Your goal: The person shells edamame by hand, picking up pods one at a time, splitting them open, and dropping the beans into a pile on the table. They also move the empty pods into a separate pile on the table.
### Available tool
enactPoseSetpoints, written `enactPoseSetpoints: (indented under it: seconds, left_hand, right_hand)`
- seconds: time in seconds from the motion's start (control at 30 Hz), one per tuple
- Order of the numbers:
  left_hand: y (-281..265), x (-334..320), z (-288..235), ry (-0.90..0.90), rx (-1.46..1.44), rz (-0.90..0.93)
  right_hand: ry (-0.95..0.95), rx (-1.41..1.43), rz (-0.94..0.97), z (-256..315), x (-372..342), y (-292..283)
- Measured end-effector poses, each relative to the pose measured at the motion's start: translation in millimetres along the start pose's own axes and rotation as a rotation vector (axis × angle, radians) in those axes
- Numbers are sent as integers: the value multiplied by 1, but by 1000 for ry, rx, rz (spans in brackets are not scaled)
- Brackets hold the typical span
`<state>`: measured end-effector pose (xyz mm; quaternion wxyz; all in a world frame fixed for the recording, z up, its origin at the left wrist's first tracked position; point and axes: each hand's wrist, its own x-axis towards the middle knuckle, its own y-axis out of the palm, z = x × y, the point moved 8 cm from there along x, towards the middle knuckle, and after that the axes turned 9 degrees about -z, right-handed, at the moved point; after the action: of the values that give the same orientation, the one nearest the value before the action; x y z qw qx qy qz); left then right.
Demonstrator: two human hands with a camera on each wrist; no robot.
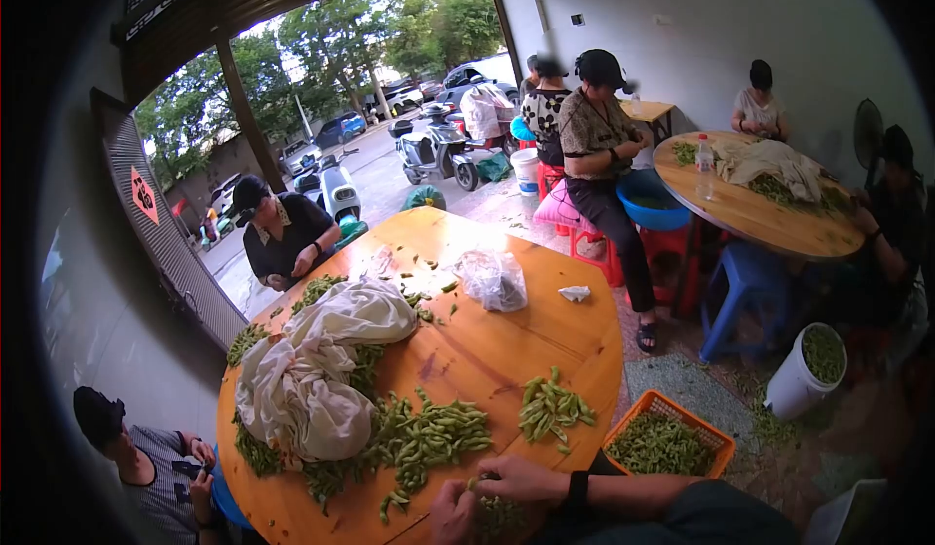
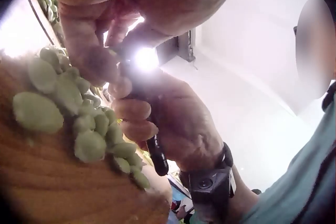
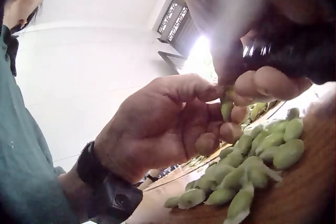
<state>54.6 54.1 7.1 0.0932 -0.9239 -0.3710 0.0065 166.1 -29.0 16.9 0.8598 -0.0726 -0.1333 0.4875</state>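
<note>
My left hand [image 3: 157, 124] pinches a small green bean pod [image 3: 226, 109] between thumb and fingers, close against the right fingertips. In the left wrist view, the fingers of my right hand [image 2: 176, 113] curl round a slim tool with a black handle [image 2: 158, 155]; its working end is hidden by the hands. The head view shows both hands together at the table's near edge, the left [image 1: 453, 514] beside the right [image 1: 521, 477]. Just beyond them lies a small heap of green bean pods [image 1: 555, 409], with a larger heap [image 1: 443, 433] to its left.
A pale cloth [image 1: 321, 370] lies bunched over more pods on the wooden table [image 1: 545, 301]. A plastic bag [image 1: 492, 280] sits farther back. To the right, an orange basket [image 1: 667, 443] and a white bucket [image 1: 813, 365] hold green pods. Several people sit around both tables.
</note>
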Motion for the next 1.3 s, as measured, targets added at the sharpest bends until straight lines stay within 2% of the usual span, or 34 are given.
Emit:
enactPoseSetpoints:
  seconds: [0.03,0.07,0.13,0.2,0.27,0.47,0.57,0.63,0.7,0.77,0.83,0.87,0.93,1.07,1.13,1.17,1.2,1.23,1.27,1.3]
  left_hand:
    - [0,2,3,41,17,-17]
    - [0,3,4,82,33,-34]
    - [1,2,-3,76,47,-25]
    - [2,1,-13,69,61,-17]
    - [4,-2,-5,-155,-211,-17]
    - [5,0,5,-258,-278,-31]
    - [5,2,11,-356,-369,-49]
    - [4,3,8,-395,-347,-35]
    - [5,2,1,-434,-324,-22]
    - [3,4,-22,-215,-131,-12]
    - [2,5,-15,-172,-114,-1]
    - [2,6,-13,-127,-96,8]
    - [1,7,-5,-130,-114,-13]
    - [0,6,-6,-115,-135,-6]
    - [0,6,-8,-109,-124,6]
    - [1,5,-10,-100,-110,18]
    - [1,4,-13,-103,-108,21]
    - [0,4,-25,21,93,-6]
    - [0,3,-35,147,294,-31]
    - [0,3,-33,146,296,-25]
  right_hand:
    - [80,72,4,-4,0,1]
    - [80,73,0,-5,1,1]
    - [195,153,14,-16,2,2]
    - [177,155,6,-20,3,2]
    - [164,158,-1,-19,2,2]
    - [162,68,-32,-17,6,-1]
    - [197,134,-6,-21,5,2]
    - [378,394,39,-30,-1,9]
    - [410,416,29,-29,-3,10]
    - [446,440,15,-33,-5,12]
    - [176,130,-147,-23,4,0]
    - [179,132,-151,-23,3,2]
    - [14,-23,-245,-12,2,-2]
    - [30,11,-233,-17,2,1]
    - [229,241,-129,-30,0,10]
    - [232,243,-131,-31,0,11]
    - [88,90,-188,-21,1,6]
    - [-56,-64,-245,-11,0,3]
    - [-51,-62,-249,-12,-1,5]
    - [-78,-170,-235,-10,-1,9]
